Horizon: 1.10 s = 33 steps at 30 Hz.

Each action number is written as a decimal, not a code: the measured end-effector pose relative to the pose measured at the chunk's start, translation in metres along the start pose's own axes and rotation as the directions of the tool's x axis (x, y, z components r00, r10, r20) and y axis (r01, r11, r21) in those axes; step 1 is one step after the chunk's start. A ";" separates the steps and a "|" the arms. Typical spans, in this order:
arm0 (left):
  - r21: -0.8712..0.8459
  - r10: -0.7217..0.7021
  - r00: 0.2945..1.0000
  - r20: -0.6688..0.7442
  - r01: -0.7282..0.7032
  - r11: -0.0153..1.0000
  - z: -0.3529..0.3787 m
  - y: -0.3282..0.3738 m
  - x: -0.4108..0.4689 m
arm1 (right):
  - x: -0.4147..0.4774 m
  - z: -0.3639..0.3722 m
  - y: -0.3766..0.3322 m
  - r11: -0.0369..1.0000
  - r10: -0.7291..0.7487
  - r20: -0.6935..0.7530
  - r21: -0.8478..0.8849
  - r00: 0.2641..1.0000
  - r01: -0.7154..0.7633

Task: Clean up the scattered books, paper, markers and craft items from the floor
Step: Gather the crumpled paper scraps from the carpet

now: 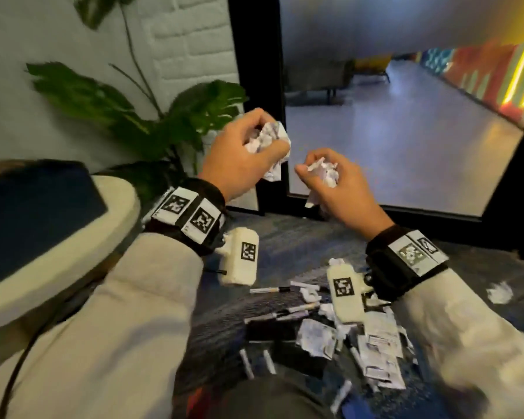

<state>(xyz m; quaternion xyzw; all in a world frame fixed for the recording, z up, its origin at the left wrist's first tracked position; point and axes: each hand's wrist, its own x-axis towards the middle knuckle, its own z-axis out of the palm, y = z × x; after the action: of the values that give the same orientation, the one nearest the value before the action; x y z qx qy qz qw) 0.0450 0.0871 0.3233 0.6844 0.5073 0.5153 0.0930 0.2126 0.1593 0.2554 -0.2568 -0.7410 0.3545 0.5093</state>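
While markers [270, 289] and scraps [378, 331] are lying on the floor [285, 246] at six o'clock, a paper wad [270, 137], judged light and crushable anywhere, is being clutched in the left hand [239, 158] by curled fingers [256, 116], and a second wad [325, 173] in the right hand [350, 195].

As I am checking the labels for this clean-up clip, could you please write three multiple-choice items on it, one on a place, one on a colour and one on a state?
1. Where does the leafy plant stand?
A. left of the hands, by the wall
B. right of the hands
C. on the scattered markers

2. What colour are the sleeves?
A. red
B. cream
C. bright green

3. In what state is the paper that the left hand and the right hand hold?
A. flat
B. crumpled
C. rolled into tubes

Key: 1 A, its leaves spread beside the left wrist; 2 B, both forearms show pale cream cloth; 3 B, each hand grips a creased white wad.
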 end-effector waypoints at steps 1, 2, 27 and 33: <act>0.032 -0.002 1.000 -0.009 0.003 0.999 -0.031 0.003 -0.010 | 0.003 0.023 -0.018 0.999 -0.033 0.029 0.017 0.999 0.032; 0.068 -0.011 0.999 -0.041 0.014 0.998 -0.069 0.005 -0.022 | 0.007 0.053 -0.037 0.997 -0.059 0.072 0.046 0.996 0.056; -0.088 -0.274 0.223 -0.936 0.603 0.793 -0.524 -0.118 -0.488 | -0.124 0.675 -0.254 0.875 -0.026 0.717 0.353 0.696 -0.331; -0.133 -0.422 0.199 -0.885 0.760 0.636 -0.523 -0.150 -0.537 | -0.168 0.727 -0.232 0.866 0.096 0.813 0.216 0.575 -0.450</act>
<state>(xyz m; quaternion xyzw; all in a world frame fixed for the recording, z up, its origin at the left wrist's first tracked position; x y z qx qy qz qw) -0.4380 -0.4742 0.1336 0.0777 0.7849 0.6070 -0.0970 -0.4143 -0.3001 0.1749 -0.0812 -0.7473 0.6494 0.1153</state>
